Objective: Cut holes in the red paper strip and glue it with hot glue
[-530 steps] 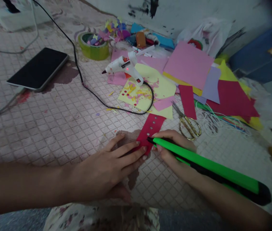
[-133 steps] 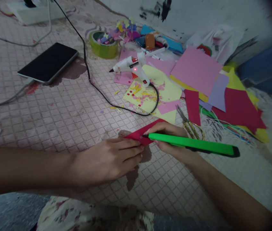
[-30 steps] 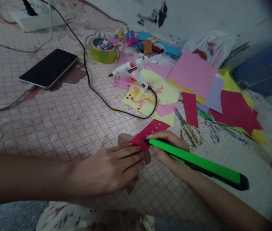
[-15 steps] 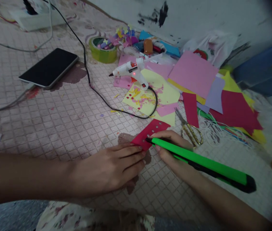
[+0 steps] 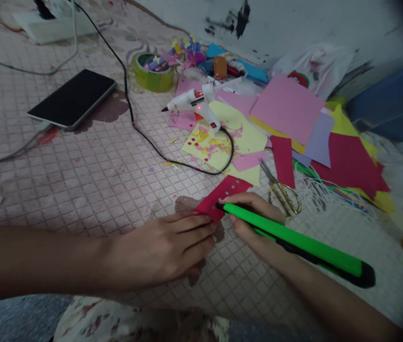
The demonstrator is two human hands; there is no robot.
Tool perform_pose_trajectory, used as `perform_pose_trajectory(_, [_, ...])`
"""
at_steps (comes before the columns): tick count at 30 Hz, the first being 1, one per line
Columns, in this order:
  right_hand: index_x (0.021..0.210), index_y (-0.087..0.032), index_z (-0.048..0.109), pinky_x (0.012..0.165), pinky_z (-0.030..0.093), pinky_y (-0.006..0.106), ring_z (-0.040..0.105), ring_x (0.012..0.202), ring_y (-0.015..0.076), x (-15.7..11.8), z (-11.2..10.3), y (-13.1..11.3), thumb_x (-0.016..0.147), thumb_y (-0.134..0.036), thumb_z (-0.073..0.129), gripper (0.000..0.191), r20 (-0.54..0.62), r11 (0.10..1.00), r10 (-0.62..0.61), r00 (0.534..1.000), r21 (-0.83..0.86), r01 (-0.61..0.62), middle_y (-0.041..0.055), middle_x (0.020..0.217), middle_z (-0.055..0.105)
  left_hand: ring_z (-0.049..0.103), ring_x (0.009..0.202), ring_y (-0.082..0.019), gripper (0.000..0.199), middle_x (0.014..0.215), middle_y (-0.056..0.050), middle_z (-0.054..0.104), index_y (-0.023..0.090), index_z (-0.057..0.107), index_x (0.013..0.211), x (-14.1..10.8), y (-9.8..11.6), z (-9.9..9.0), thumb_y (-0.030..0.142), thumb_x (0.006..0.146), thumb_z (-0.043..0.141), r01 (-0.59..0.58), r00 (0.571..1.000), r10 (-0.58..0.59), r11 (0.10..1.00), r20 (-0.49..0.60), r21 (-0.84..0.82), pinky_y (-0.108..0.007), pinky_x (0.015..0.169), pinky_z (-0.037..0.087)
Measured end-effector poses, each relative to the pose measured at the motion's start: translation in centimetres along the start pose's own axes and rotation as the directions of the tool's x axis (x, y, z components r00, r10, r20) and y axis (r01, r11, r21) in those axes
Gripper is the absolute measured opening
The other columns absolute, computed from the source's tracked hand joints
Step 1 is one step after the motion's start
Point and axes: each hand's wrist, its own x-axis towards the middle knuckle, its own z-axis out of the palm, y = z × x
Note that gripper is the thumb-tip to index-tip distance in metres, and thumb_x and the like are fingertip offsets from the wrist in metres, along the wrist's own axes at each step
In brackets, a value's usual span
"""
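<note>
A strip of red paper (image 5: 211,198) with a row of small round holes lies on the patterned cloth. My left hand (image 5: 166,247) rests flat, fingers stretched out, with its fingertips on the strip's lower left edge. In my right hand (image 5: 254,223) is a green and black utility knife (image 5: 301,237), gripped near its front end like a pen. Its dark tip meets the red strip near the holes; the blade itself cannot be made out. The knife's back end points toward the lower right.
Gold-handled scissors (image 5: 283,192) lie right of the strip, near white string (image 5: 317,190). Behind are a white glue gun (image 5: 201,107) with its black cord, paper scraps, pink paper (image 5: 287,109) and a tape roll (image 5: 153,78). A phone (image 5: 73,99) lies at the left, below a power strip (image 5: 52,28).
The back end of the utility knife has swung slightly left and down. Its tip stays at nearly the same place on the red strip. My left hand has not visibly moved.
</note>
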Motion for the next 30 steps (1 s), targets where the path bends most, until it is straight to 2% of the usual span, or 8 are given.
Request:
perform_pose_trajectory(6, [0.097, -0.027, 0.069, 0.061, 0.058, 0.027, 0.070, 0.067, 0.0163, -0.2, -0.2, 0.4, 0.080, -0.009, 0.057, 0.028, 0.085, 1.000, 0.007, 0.996, 0.020, -0.009, -0.0012, 0.082, 0.075, 0.056, 0.134, -0.027, 0.036, 0.137, -0.019, 0.064, 0.003, 0.061, 0.129, 0.1, 0.0, -0.2, 0.026, 0.105, 0.048, 0.002, 0.999, -0.001, 1.000, 0.036, -0.029, -0.040, 0.115, 0.046])
perform_pose_trajectory(9, [0.102, -0.027, 0.068, 0.071, 0.060, 0.030, 0.071, 0.078, 0.0179, -0.3, -0.2, 1.0, 0.080, -0.011, 0.058, 0.029, 0.119, 0.998, -0.059, 0.991, 0.038, 0.055, 0.0004, 0.092, 0.076, 0.055, 0.135, -0.028, 0.039, 0.137, -0.020, 0.063, 0.001, 0.059, 0.131, 0.2, 0.1, -0.2, 0.029, 0.103, 0.055, 0.006, 1.000, -0.005, 0.999, 0.030, -0.052, -0.042, 0.115, 0.045])
perform_pose_trajectory(11, [0.102, -0.027, 0.068, 0.071, 0.061, 0.031, 0.072, 0.080, 0.0182, -0.3, -0.1, 1.2, 0.082, -0.013, 0.061, 0.026, 0.147, 0.994, -0.101, 0.984, 0.065, 0.092, 0.0004, 0.093, 0.077, 0.054, 0.136, -0.028, 0.041, 0.137, -0.019, 0.064, 0.001, 0.059, 0.132, 0.2, 0.1, -0.1, 0.029, 0.103, 0.055, 0.009, 1.000, -0.008, 0.998, 0.024, -0.066, -0.042, 0.116, 0.044])
perform_pose_trajectory(18, [0.091, -0.025, 0.070, 0.065, 0.060, 0.026, 0.074, 0.073, 0.0168, -0.3, -0.2, 0.4, 0.079, -0.011, 0.062, 0.020, -0.068, 0.999, 0.010, 0.998, 0.049, -0.007, -0.0005, 0.083, 0.078, 0.050, 0.140, -0.029, 0.047, 0.145, -0.016, 0.058, 0.004, 0.056, 0.138, 0.0, -0.1, 0.3, 0.037, 0.106, 0.047, 0.001, 0.996, 0.007, 0.996, 0.090, -0.086, -0.041, 0.117, 0.043])
perform_pose_trajectory(22, [0.091, -0.025, 0.070, 0.056, 0.058, 0.024, 0.071, 0.064, 0.0155, -0.3, -0.5, -0.1, 0.080, -0.012, 0.062, 0.019, -0.040, 0.998, 0.045, 0.998, 0.056, -0.043, -0.0008, 0.077, 0.077, 0.050, 0.140, -0.028, 0.043, 0.147, -0.016, 0.056, 0.007, 0.057, 0.136, -0.1, -0.1, 0.1, 0.035, 0.106, 0.046, -0.006, 0.997, 0.010, 0.998, 0.073, -0.060, -0.041, 0.117, 0.043])
perform_pose_trajectory(27, [0.090, -0.024, 0.071, 0.061, 0.058, 0.024, 0.072, 0.070, 0.0159, -0.5, -0.6, -0.3, 0.079, -0.014, 0.063, 0.017, -0.034, 0.998, 0.060, 0.998, 0.027, -0.059, 0.0010, 0.082, 0.077, 0.059, 0.131, -0.028, 0.037, 0.136, -0.016, 0.065, 0.005, 0.061, 0.129, -0.1, -0.1, -0.1, 0.030, 0.106, 0.047, 0.016, 1.000, -0.016, 0.999, -0.006, 0.028, -0.042, 0.113, 0.047])
perform_pose_trajectory(30, [0.089, -0.024, 0.071, 0.056, 0.055, 0.024, 0.070, 0.065, 0.0156, -0.6, -0.4, -0.3, 0.080, -0.016, 0.062, 0.015, -0.030, 0.996, 0.085, 0.996, 0.032, -0.084, 0.0001, 0.078, 0.076, 0.059, 0.130, -0.029, 0.037, 0.136, -0.016, 0.065, 0.005, 0.061, 0.128, -0.1, -0.1, -0.1, 0.030, 0.107, 0.043, 0.009, 1.000, -0.009, 1.000, -0.004, 0.030, -0.041, 0.111, 0.047])
